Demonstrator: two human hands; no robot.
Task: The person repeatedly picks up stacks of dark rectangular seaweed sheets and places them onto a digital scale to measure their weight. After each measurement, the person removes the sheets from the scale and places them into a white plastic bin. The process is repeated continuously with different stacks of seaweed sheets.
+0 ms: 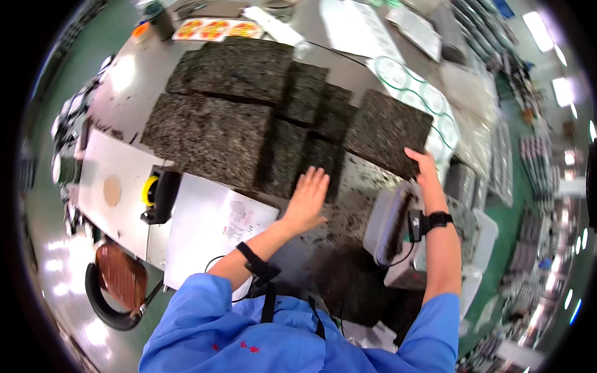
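Dark, rough-textured square sheets that look like dried seaweed (210, 135) lie in overlapping stacks across the metal table (119, 102). My left hand (308, 198), palm down with fingers spread, rests at the near edge of the right-hand stacks. My right hand (421, 167) grips the near right corner of a separate dark sheet or stack (389, 128), thumb on top; the fingers beneath are hidden. That piece is tilted and lies to the right of the others. Both wrists carry black straps with small devices.
A yellow-reeled tape dispenser (161, 193) and a white board (224, 224) are at the left. Near my right forearm stands a plastic tub (385, 224) with dark crumbs. Round-patterned sheets (419, 93), papers (359, 30) and a dark bottle (158, 21) lie farther back. A brown chair (121, 275) stands lower left.
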